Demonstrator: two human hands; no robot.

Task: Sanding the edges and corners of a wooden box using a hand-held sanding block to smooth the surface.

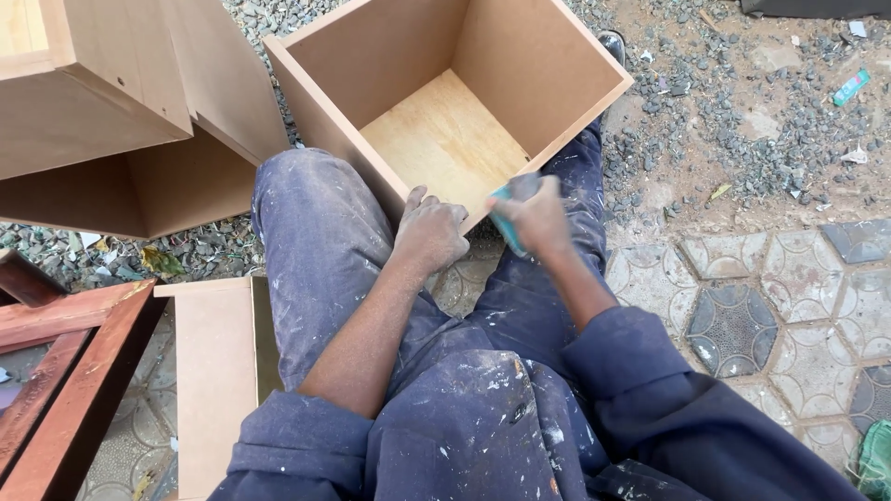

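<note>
Layout: open box between the knees, other panels and boxes to the left.

The open box (445, 121) stands on the ground at centre far, its opening facing up, between the person's legs. The left hand (430, 232) rests on the box's near edge; the right hand (536, 218) is just right of it on the same edge, closed around a sanding pad (504, 223). Two further boxes (121, 111) lie far left. A flat panel (215, 371) lies near left, with a framed piece (65, 371) left of it. Paving tiles (742, 315) lie to the right, gravel (742, 111) beyond them.
</note>
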